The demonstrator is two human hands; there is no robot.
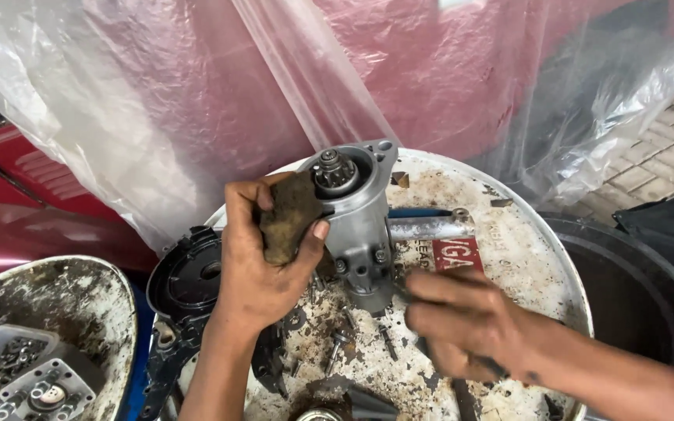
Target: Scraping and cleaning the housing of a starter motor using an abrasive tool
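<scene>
1. Head view, left hand point(263, 257): it is closed around a brown, dirty wad, likely a rag or scouring pad point(290, 214), pressed against the side of a grey metal starter-motor housing point(356, 214). The housing stands upright just right of this hand, its pinion gear point(329, 168) showing at the open top.

2. Head view, right hand point(462, 323): it sits below and right of the housing, blurred by motion. Its fingers curl as if round a thin dark tool, but I cannot tell whether it grips anything.

3. Support: the housing rests on a rusty white drum lid point(524, 234) serving as a table. Loose bolts point(337, 343) and washers lie between the two hands, and a dark cover plate point(189, 273) lies left of the left hand.

4. Step in hand, as I judge it: cleaning grime off the housing's outside, with the wad working near the nose end.

5. Next move, as I judge it: it calls for a steady hold on the housing's base with the right hand, so the rubbing does not tip it, and for keeping grit out of the gear opening.
</scene>
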